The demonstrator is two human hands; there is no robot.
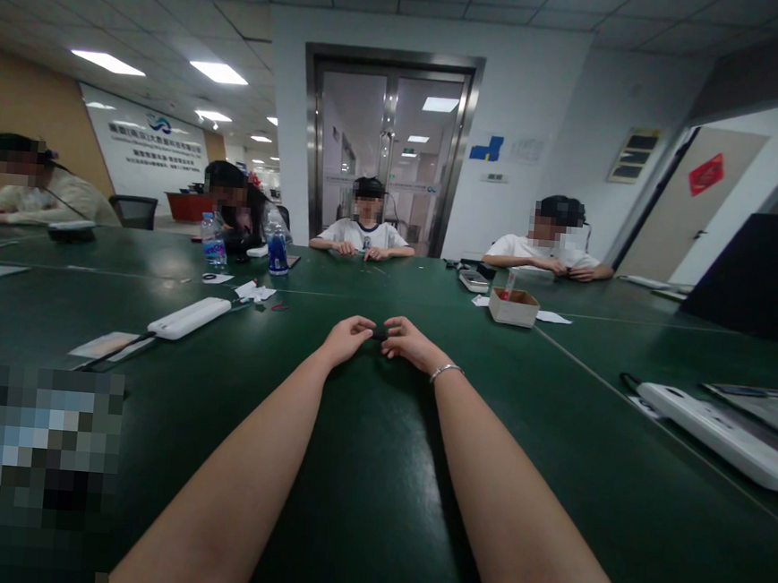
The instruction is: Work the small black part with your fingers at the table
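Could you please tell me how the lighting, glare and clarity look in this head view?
Head view: dim overall, with bright ceiling lights and pale glare low on the green table; wide-angle distortion seems to tilt the door at right; the lower-left corner is pixelated; the small dark thing between the left hand and right hand lacks clear detail.

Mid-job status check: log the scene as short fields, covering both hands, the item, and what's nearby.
Left hand: appears to pinch a small dark item
Right hand: at the item's other side, grip unclear
Right wrist: bracelet
Surface: green table
Left of hands: long white device
Right of hands: open box
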